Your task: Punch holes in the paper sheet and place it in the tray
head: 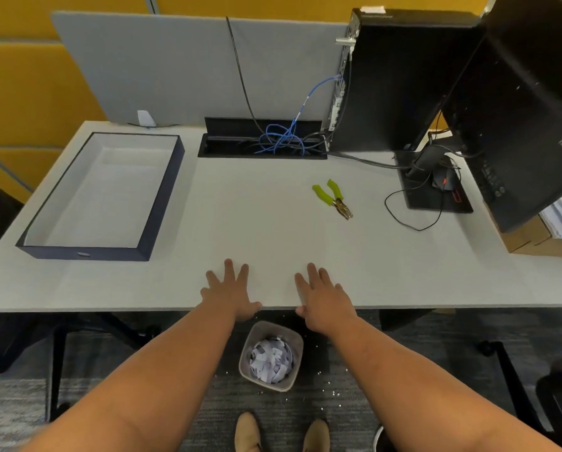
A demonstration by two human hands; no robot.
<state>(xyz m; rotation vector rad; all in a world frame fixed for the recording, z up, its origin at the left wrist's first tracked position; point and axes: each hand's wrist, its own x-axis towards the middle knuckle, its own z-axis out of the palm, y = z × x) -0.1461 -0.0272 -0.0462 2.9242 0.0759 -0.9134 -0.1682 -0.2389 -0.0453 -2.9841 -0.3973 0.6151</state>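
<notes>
The left hand (230, 290) and right hand (322, 293) lie flat at the near edge of the desk (273, 230), fingers spread, holding nothing. No paper sheet can be made out against the pale top. The punch (333, 199) lies well beyond the right hand; the tray (162, 203) sits far left, empty. Paper would likely be light and floppy, best pinched at an edge.

The monitor (530, 102) runs off the right edge. Both shoes (281, 433) are cut off at the bottom. The bench (273, 243) hides each thumb's tip.
</notes>
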